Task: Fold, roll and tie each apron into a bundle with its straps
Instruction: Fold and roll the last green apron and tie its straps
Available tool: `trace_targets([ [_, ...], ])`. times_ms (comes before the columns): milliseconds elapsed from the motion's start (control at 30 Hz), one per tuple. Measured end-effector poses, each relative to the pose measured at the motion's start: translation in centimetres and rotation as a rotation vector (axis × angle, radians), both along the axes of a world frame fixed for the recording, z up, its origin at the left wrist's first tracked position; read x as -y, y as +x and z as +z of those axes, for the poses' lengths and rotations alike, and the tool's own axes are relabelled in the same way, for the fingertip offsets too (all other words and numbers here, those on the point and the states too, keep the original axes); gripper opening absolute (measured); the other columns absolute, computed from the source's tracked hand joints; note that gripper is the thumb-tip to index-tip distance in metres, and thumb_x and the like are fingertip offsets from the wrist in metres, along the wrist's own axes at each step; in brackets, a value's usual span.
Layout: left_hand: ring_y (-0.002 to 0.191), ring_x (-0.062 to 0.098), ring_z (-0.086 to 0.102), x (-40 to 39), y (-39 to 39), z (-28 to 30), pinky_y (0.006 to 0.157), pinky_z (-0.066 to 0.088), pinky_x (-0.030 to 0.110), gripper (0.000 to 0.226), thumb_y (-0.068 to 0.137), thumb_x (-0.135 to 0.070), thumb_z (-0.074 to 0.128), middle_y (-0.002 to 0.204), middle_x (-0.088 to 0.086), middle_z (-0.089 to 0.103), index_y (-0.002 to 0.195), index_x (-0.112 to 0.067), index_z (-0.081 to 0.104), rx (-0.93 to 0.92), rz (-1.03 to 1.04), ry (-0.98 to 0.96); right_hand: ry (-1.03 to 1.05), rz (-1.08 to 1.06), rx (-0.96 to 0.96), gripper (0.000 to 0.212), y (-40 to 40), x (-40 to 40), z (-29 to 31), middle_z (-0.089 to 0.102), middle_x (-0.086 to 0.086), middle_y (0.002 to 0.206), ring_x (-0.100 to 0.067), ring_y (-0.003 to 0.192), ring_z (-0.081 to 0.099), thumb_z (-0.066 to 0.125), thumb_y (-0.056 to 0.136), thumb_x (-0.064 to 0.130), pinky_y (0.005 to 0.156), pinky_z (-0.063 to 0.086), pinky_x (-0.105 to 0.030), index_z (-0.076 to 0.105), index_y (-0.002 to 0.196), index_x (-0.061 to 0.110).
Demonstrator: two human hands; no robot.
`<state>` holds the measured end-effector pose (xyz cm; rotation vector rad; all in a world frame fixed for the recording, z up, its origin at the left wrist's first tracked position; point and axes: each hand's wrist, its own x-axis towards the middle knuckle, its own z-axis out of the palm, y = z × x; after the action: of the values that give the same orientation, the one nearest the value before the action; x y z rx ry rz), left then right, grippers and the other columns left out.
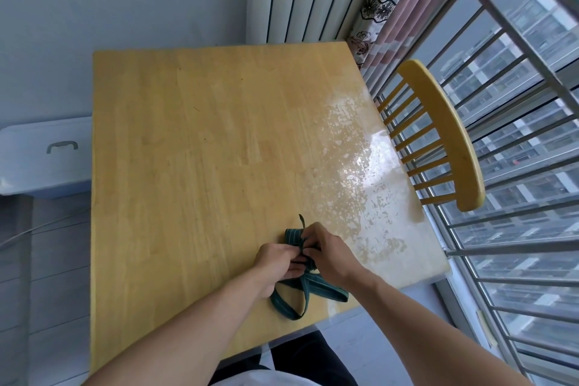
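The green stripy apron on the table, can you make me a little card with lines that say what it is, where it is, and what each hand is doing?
thing: dark green striped cloth apron, rolled into a small bundle
place: near edge of the light wooden table
straps: loose green strap loop lies on the table, nearer the person
left hand: fingers curled on the bundle
right hand: pinches the strap at the bundle
knot: hidden by the fingers, cannot tell if tied
nearby: yellow wooden chair at the table's right

Both hands covered most of the rolled apron (293,236), so only its far end showed. The left hand (275,260) and right hand (326,255) hid the spot where the straps (308,290) crossed. The fingertips were tucked out of sight. The chair (445,135) seat was hidden behind the table (188,135).
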<state>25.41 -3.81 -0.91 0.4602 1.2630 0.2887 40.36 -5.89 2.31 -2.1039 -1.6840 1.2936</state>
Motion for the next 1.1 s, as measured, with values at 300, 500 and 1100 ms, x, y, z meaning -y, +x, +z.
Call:
trace_targets([
  [300,0.077,0.018,0.070,-0.4,0.3,0.2,0.060,0.055,0.026,0.022,0.109,-0.021,0.043,0.094,0.008,0.070,0.110,-0.010,0.062,-0.144,-0.342,0.128,0.131,0.069,0.161,0.015,1.6,0.4,-0.2,0.073,0.005,0.092,-0.008,0.082,0.067,0.068,0.093,0.009,0.072,0.051,-0.017,0.074,0.106,0.012],
  [500,0.085,0.026,0.058,-1.6,0.0,1.0,0.074,0.045,0.038,0.020,0.099,-0.011,0.039,0.106,0.007,0.063,0.118,-0.012,0.044,-0.632,-1.160,0.663,0.224,0.205,0.368,0.022,2.1,0.3,-0.7,0.070,-0.002,0.102,-0.020,0.099,0.063,0.056,0.103,0.019,0.080,0.047,-0.024,0.077,0.109,0.015],
  [1100,0.097,0.027,0.068,-0.9,-1.9,-1.3,0.084,0.059,0.033,0.022,0.111,-0.014,0.033,0.104,0.016,0.064,0.109,-0.005,0.053,-0.032,-0.374,0.087,0.208,-0.040,0.327,0.018,2.8,0.5,-0.3,0.070,0.011,0.096,-0.010,0.095,0.051,0.061,0.100,0.037,0.078,0.044,-0.027,0.074,0.100,0.025],
])
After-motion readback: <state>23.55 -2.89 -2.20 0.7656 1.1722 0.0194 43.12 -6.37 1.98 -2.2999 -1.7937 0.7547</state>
